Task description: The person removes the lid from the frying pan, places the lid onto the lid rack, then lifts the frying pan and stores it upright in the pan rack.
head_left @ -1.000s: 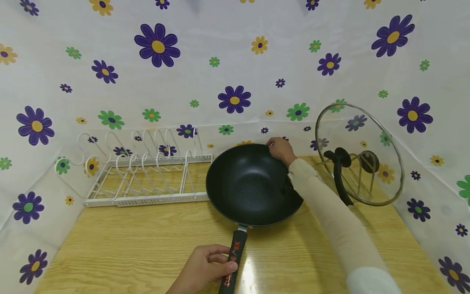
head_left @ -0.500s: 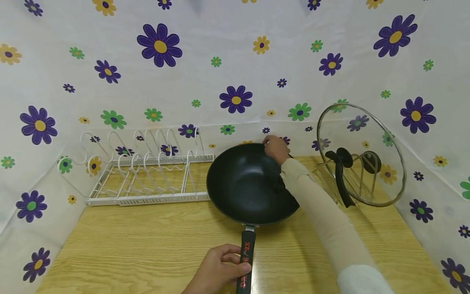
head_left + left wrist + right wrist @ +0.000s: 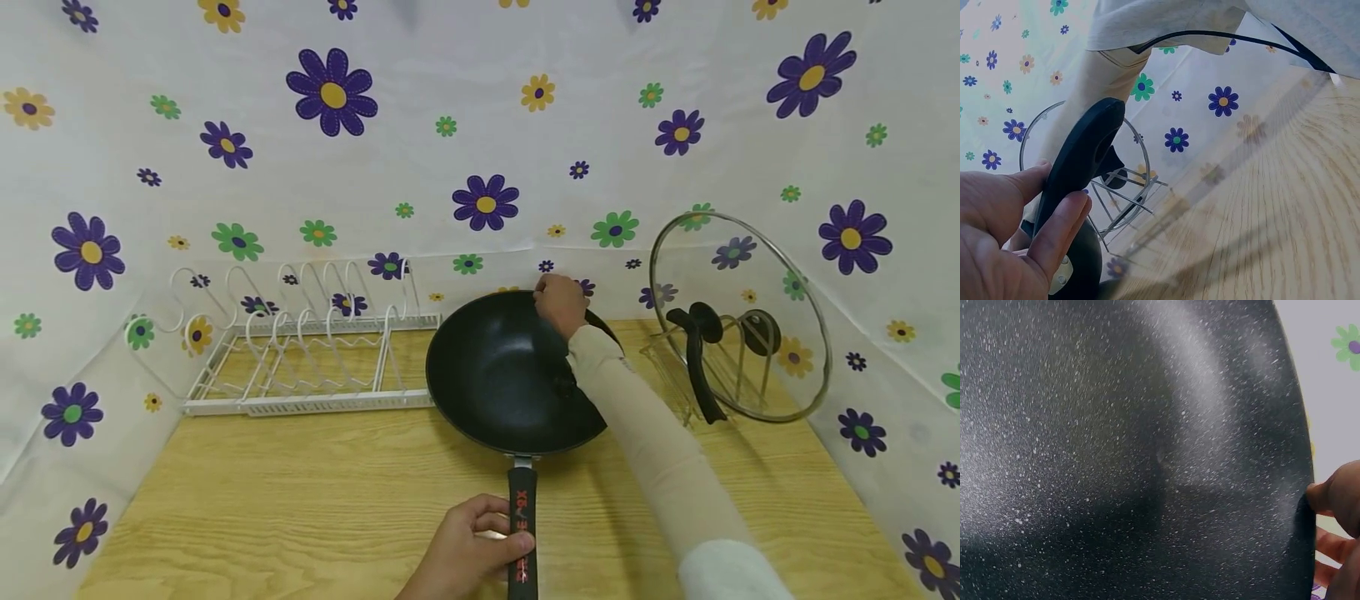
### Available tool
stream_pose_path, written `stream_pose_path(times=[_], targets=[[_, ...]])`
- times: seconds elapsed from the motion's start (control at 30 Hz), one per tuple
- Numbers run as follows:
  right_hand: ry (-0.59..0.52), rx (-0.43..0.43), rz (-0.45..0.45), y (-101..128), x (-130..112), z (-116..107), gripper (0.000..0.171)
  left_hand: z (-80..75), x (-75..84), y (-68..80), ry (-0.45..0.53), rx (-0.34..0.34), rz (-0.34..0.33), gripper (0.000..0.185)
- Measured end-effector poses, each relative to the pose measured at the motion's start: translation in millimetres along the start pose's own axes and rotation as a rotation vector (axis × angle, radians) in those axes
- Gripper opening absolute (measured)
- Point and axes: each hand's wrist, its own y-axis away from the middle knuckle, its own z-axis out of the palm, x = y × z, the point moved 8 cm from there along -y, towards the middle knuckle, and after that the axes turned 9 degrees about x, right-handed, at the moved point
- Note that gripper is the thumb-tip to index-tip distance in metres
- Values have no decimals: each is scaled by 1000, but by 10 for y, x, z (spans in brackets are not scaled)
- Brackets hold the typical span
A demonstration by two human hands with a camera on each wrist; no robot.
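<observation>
Head view: left hand and right hand, 2 hands on 1 black pan.
The pan sits between the 2 grips, and its 1 handle points down to the left grip. That left grip is closed just as wide as the handle, with the thumb on 1 side and the fingers on the other. The right grip pinches the far rim, thumb inside, fingers outside, with only the thin edge between them. To the left of the right grip is 1 white rack, right by the pan; I cannot tell if they touch. To the right of the right grip, 1 big round glass lid leans up at 1 wire stand. Under it all is 1 wood table.
</observation>
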Motion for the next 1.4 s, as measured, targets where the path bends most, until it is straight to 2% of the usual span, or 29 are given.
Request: stream_pose_path(times=[0.2,0.37,0.47,0.6,0.77,0.87,1.03,1.23,1.4], targets=[[-88,42,-57,50,-71,-179,28,8,-5,-3,23,-23,3,47],[-187,66,-86,142,-102,-361,35,-7,0,-13,-4,-30,1,43],[-261,64,-85,223,-109,-470,40,-16,15,-30,-19,-45,5,44],[-391,17,-55,406,-134,-651,45,-30,62,-88,-30,-69,47,53],[-587,-54,-4,751,-153,-868,44,-31,111,-189,-75,-57,103,63],[-693,-96,-13,1024,-157,-981,44,-46,113,-243,-121,-43,113,67],[-771,-159,-57,1503,-119,-1124,44,-36,149,-325,-161,-34,126,68],[-882,-249,-88,2026,-45,-1201,38,85,157,-429,-66,-83,46,61],[-934,-326,-41,2407,81,-1158,38,160,171,-483,-80,-114,34,62]])
